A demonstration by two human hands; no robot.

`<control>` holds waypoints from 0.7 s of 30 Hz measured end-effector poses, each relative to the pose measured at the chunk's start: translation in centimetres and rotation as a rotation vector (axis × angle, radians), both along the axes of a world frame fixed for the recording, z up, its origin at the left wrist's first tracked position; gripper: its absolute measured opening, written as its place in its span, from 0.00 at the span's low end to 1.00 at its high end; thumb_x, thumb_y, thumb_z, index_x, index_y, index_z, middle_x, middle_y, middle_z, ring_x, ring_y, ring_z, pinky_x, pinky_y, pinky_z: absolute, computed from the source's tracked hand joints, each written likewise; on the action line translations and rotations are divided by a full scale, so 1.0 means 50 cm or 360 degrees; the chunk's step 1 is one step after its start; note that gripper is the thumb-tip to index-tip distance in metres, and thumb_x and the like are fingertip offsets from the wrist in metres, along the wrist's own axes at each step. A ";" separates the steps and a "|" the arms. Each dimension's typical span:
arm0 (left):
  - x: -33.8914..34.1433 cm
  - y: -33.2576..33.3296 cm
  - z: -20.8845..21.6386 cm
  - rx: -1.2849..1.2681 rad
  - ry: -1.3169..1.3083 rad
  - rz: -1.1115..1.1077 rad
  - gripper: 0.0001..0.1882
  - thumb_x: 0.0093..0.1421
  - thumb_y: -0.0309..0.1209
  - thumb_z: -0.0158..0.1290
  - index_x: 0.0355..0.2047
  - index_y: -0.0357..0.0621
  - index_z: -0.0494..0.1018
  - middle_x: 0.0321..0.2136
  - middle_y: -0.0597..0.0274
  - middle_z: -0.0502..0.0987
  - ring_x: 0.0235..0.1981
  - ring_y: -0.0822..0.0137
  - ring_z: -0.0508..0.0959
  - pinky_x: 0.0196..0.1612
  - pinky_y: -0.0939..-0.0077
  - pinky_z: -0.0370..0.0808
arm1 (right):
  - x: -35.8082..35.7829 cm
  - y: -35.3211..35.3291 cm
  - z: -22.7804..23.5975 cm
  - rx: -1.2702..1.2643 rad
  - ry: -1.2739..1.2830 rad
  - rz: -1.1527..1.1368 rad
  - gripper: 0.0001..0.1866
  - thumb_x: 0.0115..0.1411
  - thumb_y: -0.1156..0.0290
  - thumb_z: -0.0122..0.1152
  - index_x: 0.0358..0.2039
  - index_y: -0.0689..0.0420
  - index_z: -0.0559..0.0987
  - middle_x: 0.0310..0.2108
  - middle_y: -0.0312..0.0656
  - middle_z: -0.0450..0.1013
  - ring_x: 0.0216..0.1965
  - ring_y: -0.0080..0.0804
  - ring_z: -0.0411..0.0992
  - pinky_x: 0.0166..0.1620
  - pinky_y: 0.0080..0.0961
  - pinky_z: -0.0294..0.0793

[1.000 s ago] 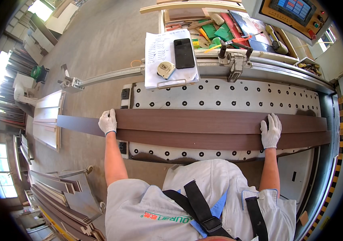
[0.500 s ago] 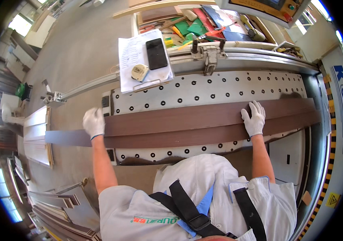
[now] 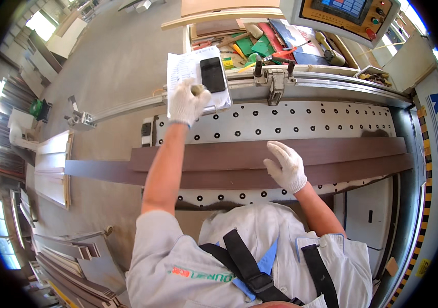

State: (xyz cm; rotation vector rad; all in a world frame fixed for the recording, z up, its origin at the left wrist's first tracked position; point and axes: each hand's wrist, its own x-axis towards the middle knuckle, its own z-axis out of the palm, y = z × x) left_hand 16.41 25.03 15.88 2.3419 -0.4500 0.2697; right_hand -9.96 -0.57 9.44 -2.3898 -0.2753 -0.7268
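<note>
Two long, dark brown boards lie across the perforated metal table: the far board [image 3: 203, 155] overlaps the near board [image 3: 95, 168], which sticks out past the table's left end. My left hand [image 3: 187, 105], in a white knit glove, is closed around a tape measure [image 3: 197, 89], mostly hidden by the fingers. It is over papers [image 3: 178, 64] on a clipboard, beside a black phone [image 3: 212, 75]. My right hand [image 3: 286, 167], gloved too, is over the boards with fingers stretched and thumb apart, holding nothing. Whether it touches the wood I cannot tell.
Behind the metal table [image 3: 301, 118] runs a rail with a metal clamp block [image 3: 276, 84]. Beyond it is a wooden tray [image 3: 352, 62] of tools and folders. A control panel [image 3: 339, 18] overhangs the back right. More boards [image 3: 70, 249] are stacked at lower left.
My left hand has left the boards' left part, reached forward and closed on the tape measure. My right hand has shifted left along the boards. The whole view has shifted slightly.
</note>
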 end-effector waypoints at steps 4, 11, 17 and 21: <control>-0.230 -0.085 0.019 -0.1052 0.1041 -0.0571 0.12 0.67 0.33 0.62 0.46 0.40 0.79 0.32 0.68 0.78 0.27 0.76 0.78 0.28 0.79 0.76 | 0.043 0.088 0.079 0.0247 -0.0233 0.0100 0.33 0.52 0.75 0.79 0.59 0.60 0.80 0.58 0.54 0.80 0.51 0.54 0.83 0.52 0.42 0.85; -0.307 -0.088 -0.088 -0.1115 0.0811 -0.0219 0.16 0.62 0.34 0.66 0.45 0.38 0.77 0.32 0.67 0.79 0.32 0.74 0.79 0.37 0.75 0.81 | 0.023 0.104 0.041 0.0283 0.0255 0.0187 0.35 0.53 0.73 0.78 0.63 0.63 0.77 0.56 0.54 0.80 0.45 0.48 0.85 0.47 0.37 0.86; -0.021 -0.005 -0.025 0.0083 -0.0381 0.0082 0.20 0.55 0.36 0.66 0.46 0.42 0.79 0.31 0.52 0.85 0.39 0.48 0.85 0.49 0.53 0.83 | 0.008 0.076 0.047 0.0162 0.0280 0.0184 0.30 0.58 0.70 0.76 0.60 0.64 0.79 0.55 0.56 0.81 0.51 0.51 0.84 0.52 0.41 0.85; 0.101 0.035 -0.061 0.0571 -0.0374 0.0311 0.22 0.56 0.40 0.68 0.47 0.42 0.82 0.40 0.48 0.85 0.47 0.43 0.84 0.54 0.48 0.80 | -0.037 0.016 0.006 0.0135 0.0320 -0.0026 0.27 0.59 0.69 0.76 0.57 0.64 0.82 0.57 0.57 0.81 0.55 0.53 0.82 0.57 0.44 0.83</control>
